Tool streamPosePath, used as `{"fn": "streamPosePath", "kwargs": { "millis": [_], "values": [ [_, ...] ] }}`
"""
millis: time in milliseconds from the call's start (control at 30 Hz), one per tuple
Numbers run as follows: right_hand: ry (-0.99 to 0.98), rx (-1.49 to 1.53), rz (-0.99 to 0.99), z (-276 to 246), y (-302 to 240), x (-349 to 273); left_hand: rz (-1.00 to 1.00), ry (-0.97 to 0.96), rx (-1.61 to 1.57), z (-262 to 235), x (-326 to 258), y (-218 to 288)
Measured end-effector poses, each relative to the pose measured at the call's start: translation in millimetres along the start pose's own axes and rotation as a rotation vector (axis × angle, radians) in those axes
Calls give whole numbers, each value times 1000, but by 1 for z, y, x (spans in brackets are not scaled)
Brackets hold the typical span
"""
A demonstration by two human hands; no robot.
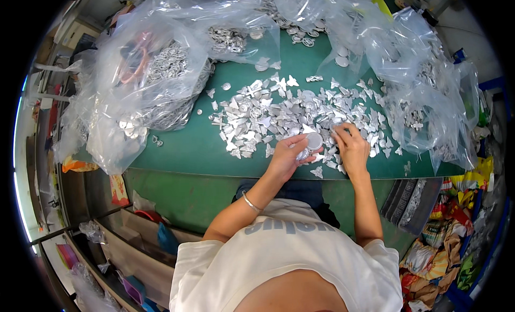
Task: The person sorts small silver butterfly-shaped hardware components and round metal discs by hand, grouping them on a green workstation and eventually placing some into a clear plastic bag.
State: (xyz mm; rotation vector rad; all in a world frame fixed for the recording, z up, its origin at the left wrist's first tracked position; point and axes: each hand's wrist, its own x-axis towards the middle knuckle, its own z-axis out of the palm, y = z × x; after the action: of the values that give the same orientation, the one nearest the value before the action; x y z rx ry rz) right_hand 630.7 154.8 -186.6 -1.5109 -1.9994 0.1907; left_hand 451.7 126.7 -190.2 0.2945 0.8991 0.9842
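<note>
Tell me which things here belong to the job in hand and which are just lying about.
Apparently in use:
- round silver-grey piece, held in the left hand
- heap of small silver-grey pieces, with the right hand at its near edge
- green table
- clear bags of metal pieces, probably

Seemingly just lying about:
- colourful packages, lower right
- blue item, lower left

Left of green surface (188,157): cluttered shelving (45,156). Below its left end: red packet (119,191), beige bin (129,254), blue plastic (167,239) inside. Below its right end: probably a dark tray (428,203), colourful packaging heap (437,247).
</note>
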Motion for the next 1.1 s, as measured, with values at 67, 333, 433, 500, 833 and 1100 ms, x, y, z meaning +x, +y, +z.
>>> {"fn": "streamPosePath", "kwargs": {
  "millis": [67, 333, 433, 500, 833, 1100],
  "values": [
    [-45, 118, 38, -1, 2, -1, 50, 36, 156, -4, -3, 6],
    [-338, 877, 432, -2, -28, 4, 206, -28, 409, 6, 2, 8],
    [-333, 936, 442, 0, -18, 7, 200, -28, 401, 7, 1, 10],
    [-372, 885, 412, -4, -9, 13, 197, 0, 364, 5, -2, 11],
    [-166, 1617, 670, 2, 12, 123, 257, -37, 475, 9, 7, 31],
    [199, 1458, 831, 34, 56, 249, 243, -101, 494, 23, 5, 37]
  ]
}}
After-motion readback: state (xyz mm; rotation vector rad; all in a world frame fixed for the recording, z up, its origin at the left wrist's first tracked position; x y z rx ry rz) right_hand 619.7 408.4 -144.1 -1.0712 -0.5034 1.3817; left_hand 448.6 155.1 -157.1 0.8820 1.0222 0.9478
